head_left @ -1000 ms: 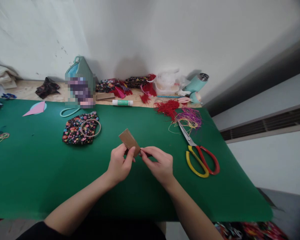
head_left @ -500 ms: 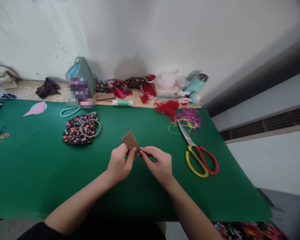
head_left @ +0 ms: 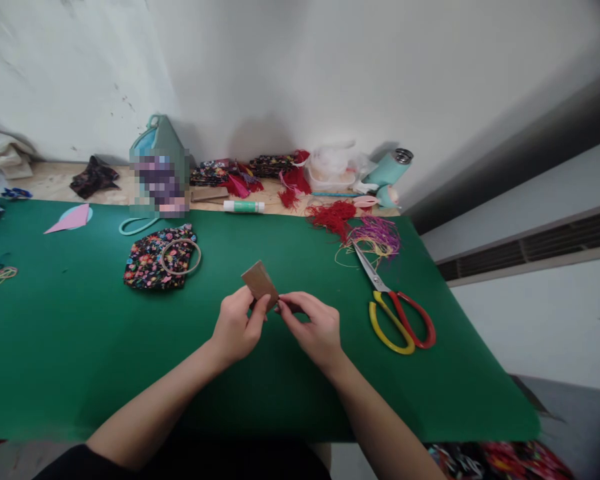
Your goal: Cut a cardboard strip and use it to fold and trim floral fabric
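Observation:
A small flat piece of brown cardboard (head_left: 259,279) is pinched between the thumb and fingers of my left hand (head_left: 240,325), above the green table mat. My right hand (head_left: 313,327) is closed in a pinch at the cardboard's lower right edge. Whatever sits between those right fingertips is too small to make out. Large scissors (head_left: 395,307) with one yellow and one red handle lie to the right of my hands. On the left, a black floral cloth piece (head_left: 150,263) has a thin round hoop (head_left: 181,272) resting on it.
Red threads (head_left: 333,219) and purple threads (head_left: 380,233) lie by the scissors' tips. Along the wall stand a glue stick (head_left: 244,207), a teal pouch (head_left: 173,143), a plastic tub (head_left: 333,175) and a mint bottle (head_left: 390,168). Pink paper (head_left: 73,219) lies far left.
The whole view has shifted very slightly. Both hands keep nearly the same pose at the cardboard, and nothing on the table has moved.

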A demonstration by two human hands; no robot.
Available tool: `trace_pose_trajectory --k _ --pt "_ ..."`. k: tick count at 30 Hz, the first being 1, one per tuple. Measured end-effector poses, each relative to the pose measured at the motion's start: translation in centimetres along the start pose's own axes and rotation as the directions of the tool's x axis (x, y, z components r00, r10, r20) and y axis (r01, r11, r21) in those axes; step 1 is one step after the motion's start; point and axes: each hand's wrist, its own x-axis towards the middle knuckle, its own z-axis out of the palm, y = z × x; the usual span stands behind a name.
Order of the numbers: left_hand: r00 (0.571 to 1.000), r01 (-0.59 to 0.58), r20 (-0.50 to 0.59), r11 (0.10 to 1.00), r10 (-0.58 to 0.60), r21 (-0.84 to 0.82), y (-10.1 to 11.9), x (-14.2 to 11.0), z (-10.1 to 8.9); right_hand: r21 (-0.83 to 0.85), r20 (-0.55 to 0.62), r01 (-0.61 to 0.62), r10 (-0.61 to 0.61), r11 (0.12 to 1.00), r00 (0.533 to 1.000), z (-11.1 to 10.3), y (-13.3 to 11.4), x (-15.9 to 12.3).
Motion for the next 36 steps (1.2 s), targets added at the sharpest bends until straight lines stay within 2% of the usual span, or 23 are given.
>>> trace_pose_trajectory --k 7,13,17,21,30,33,36 --pt "1.0 0.025 -0.006 1.0 -0.025 -0.001 0.0 -0.2 0.0 0.039 0.008 0.033 -0.033 0.999 0.999 -0.1 0.1 0.1" --pt "0.999 0.041 -0.009 0.999 -0.041 0.004 0.1 -0.1 -0.1 0.105 0.007 0.0 0.0 0.994 1.0 -0.1 -0.1 0.2" --pt "1.0 0.02 -0.02 0.999 -0.019 0.027 0.1 -0.2 0.2 0.046 -0.022 0.045 -0.044 0.998 0.999 0.1 -0.1 0.1" --pt "0.999 0.046 -0.027 0.998 -0.045 0.053 0.0 -0.5 0.5 -0.072 0.023 0.098 -0.096 0.993 0.995 0.4 0.1 -0.1" --pt "0.996 0.094 -0.014 0.996 -0.093 0.014 -0.1 -0.6 1.0 -0.243 0.055 0.13 -0.121 0.961 0.991 1.0 0.1 -0.5" --pt "0.994 0.108 -0.018 0.994 -0.108 0.002 0.0 -0.6 0.9 -0.241 0.053 0.132 -0.123 0.962 0.991 0.9 0.1 -0.4" --pt "0.982 0.189 -0.001 0.978 -0.19 -0.091 0.2 -0.4 0.6 -0.13 0.043 0.068 -0.063 0.989 0.997 0.6 -0.2 -0.2"
